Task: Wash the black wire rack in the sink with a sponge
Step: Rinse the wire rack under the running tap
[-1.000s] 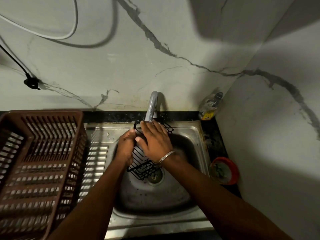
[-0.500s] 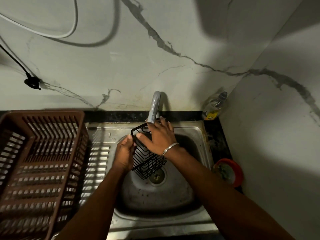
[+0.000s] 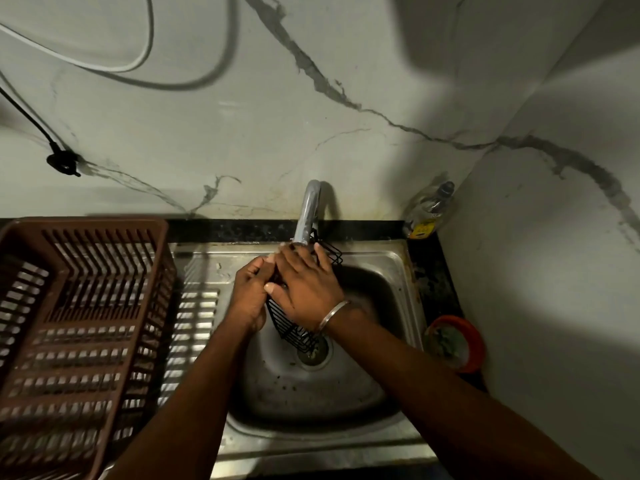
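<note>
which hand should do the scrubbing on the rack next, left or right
Right, probably. The right hand lies flat across the black wire rack under the tap, free to rub; the left hand grips the rack's edge, steadying it.

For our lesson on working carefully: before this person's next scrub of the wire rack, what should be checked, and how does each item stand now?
1. Black wire rack held over the sink bowl: ok.
2. Left hand grips the rack's left edge: ok.
3. Right hand lies flat across the rack: ok.
4. Sponge under the right hand: cannot tell; none shows.
5. Water running from the faucet: cannot tell.
6. Brown basket stands left of the sink for afterwards: ok.
</note>
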